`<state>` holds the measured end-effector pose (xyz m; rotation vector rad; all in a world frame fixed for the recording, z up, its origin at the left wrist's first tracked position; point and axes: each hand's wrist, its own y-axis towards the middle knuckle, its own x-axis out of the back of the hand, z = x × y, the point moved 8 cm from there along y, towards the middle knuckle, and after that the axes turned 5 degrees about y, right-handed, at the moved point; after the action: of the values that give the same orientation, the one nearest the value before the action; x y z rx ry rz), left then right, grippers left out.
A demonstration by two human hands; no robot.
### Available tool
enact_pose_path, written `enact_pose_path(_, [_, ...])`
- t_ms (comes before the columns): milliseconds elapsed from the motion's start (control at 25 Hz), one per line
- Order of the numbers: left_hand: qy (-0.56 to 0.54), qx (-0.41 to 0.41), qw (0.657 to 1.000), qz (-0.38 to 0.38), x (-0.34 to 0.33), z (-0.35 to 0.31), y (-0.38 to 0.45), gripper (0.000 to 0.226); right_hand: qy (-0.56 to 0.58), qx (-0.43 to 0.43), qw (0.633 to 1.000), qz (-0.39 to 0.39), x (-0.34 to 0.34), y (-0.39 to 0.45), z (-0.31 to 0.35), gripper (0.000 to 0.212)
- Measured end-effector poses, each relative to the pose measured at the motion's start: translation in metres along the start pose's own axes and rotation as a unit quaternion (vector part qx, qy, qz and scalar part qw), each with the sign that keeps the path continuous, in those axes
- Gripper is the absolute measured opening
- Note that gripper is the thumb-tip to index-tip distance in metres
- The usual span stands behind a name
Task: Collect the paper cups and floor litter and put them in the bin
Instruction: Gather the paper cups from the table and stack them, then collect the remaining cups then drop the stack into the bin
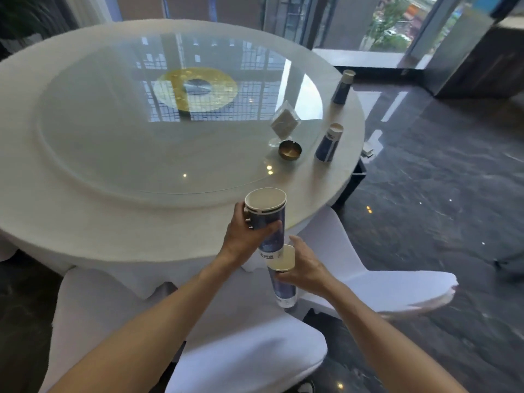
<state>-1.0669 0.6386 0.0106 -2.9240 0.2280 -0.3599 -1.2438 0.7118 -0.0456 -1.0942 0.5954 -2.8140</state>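
My left hand grips a stack of blue-and-white paper cups, held upright over the near edge of the round table. Just below it, my right hand holds another blue paper cup, mouth up, with the base of the stack touching or just above its rim. Two more blue paper cups stand on the table's right side: one nearer, one farther back. A small white piece of litter lies on the dark floor beyond the table edge. No bin is in view.
A glass turntable covers the table's middle, carrying a gold ashtray and a clear napkin holder. White-covered chairs stand right under my arms and to the right. Glossy dark floor spreads to the right.
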Motion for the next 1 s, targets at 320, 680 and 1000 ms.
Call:
enact_pose_path(320, [0.038, -0.016, 0.998, 0.041, -0.099, -0.037, -0.036, 0.097, 0.095, 0.053, 0.994, -0.022, 0.069, -0.050, -0.042, 0.080])
enact_pose_path(680, [0.064, -0.001, 0.995, 0.080, -0.205, -0.029, -0.098, 0.091, 0.176, 0.074, 0.979, -0.068, 0.156, -0.098, -0.108, 0.104])
enact_pose_path(1000, [0.132, 0.025, 0.983, 0.125, -0.230, -0.009, -0.101, 0.086, 0.160, 0.078, 0.984, -0.018, 0.173, -0.081, -0.112, 0.100])
